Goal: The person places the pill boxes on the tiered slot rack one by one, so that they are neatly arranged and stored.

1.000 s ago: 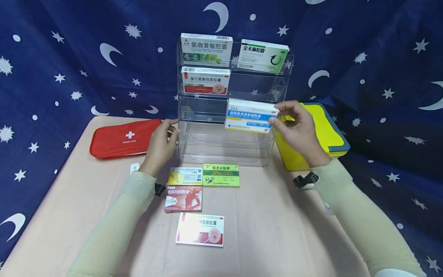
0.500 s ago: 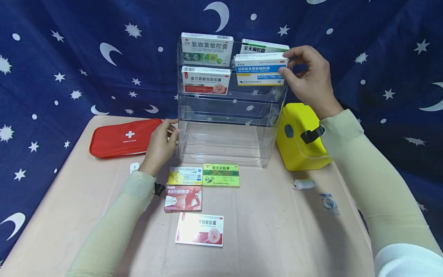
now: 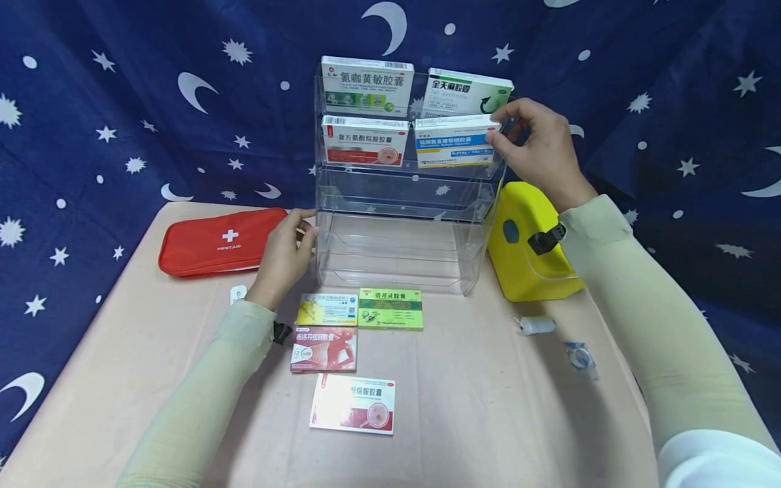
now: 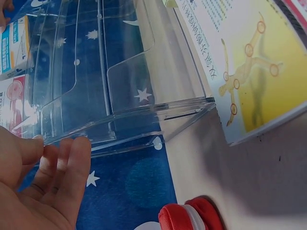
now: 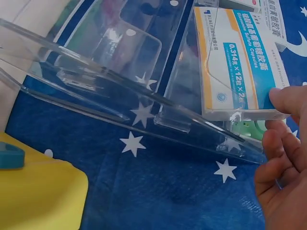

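Observation:
My right hand (image 3: 539,152) pinches a blue-and-white medicine box (image 3: 454,142) at its right end, thumb on the front. The box stands in the right half of the second tier of a clear plastic display rack (image 3: 390,279), beside a red-and-white medicine box (image 3: 365,144); in the right wrist view the rack's clear front lip crosses the box (image 5: 237,62). My left hand (image 3: 285,256) holds the rack's left side edge, its thumb and fingertips at the clear panel in the left wrist view. On the top tier stand a white-green box (image 3: 366,88) and another green-and-white box (image 3: 464,93).
Several medicine boxes lie before the rack: yellow (image 3: 327,310), green (image 3: 390,310), pink-red (image 3: 324,349) and red-white (image 3: 354,404). A red first-aid pouch (image 3: 213,244) lies left, a yellow case (image 3: 531,257) right. A small white roll (image 3: 537,325) and a clear packet (image 3: 579,356) lie nearby.
My right hand has raised the blue-and-white box from before the lower tiers, then lowered it into the second tier's right half. The left hand has stayed at the rack's side.

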Available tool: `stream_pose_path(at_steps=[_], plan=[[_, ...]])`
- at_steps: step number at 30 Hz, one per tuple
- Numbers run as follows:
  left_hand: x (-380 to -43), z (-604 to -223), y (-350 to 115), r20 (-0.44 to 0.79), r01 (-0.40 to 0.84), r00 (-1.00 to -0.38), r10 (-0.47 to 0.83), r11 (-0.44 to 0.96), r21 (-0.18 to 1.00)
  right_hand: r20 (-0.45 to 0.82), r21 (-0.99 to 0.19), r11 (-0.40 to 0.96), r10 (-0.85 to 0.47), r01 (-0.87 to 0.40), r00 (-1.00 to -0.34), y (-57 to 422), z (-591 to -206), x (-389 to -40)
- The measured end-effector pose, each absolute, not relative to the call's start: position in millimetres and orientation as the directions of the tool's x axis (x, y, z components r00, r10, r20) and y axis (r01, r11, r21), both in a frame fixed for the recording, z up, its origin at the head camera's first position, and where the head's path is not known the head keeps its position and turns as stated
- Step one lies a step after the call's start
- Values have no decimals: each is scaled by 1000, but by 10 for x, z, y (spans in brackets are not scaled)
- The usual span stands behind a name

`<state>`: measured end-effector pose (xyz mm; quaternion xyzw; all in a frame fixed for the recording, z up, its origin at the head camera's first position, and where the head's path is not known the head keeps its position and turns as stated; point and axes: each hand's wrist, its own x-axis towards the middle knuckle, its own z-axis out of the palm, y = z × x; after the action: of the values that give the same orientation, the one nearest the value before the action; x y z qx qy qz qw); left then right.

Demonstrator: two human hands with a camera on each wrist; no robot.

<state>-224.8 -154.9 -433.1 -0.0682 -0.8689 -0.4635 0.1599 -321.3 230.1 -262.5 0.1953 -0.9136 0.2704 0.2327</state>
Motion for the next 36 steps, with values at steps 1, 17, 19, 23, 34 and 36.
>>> stream_pose_path(at_steps=[1, 17, 19, 23, 34, 36], plan=[[-2250, -4330, -1549, 339, 265, -940, -31, 560, 785, 529, -402, 781, -227, -477, -818, 2310, -2633, -3214], [-2251, -4331, -1539, 347, 267, -937, -33, 573, 775, 564, -356, 817, -199, -454, -801, 2370, -2759, -3139], [-2244, -4329, -1538, 348, 269, -937, -32, 571, 776, 609, -347, 792, -217, -502, -763, 2352, -2821, -3074], [-2231, -4319, -1541, 348, 272, -937, -30, 566, 778, 651, -365, 686, -295, -630, -699, 2276, -3076, -2838], [-2230, -4333, -1542, 365, 289, -931, -24, 564, 774, 152, -404, 630, -669, -664, -727, 1882, -4452, -1982], [-2229, -4338, -1539, 362, 284, -932, -26, 570, 771, 93, -380, 655, -676, -654, -731, 1846, -4593, -1927]])
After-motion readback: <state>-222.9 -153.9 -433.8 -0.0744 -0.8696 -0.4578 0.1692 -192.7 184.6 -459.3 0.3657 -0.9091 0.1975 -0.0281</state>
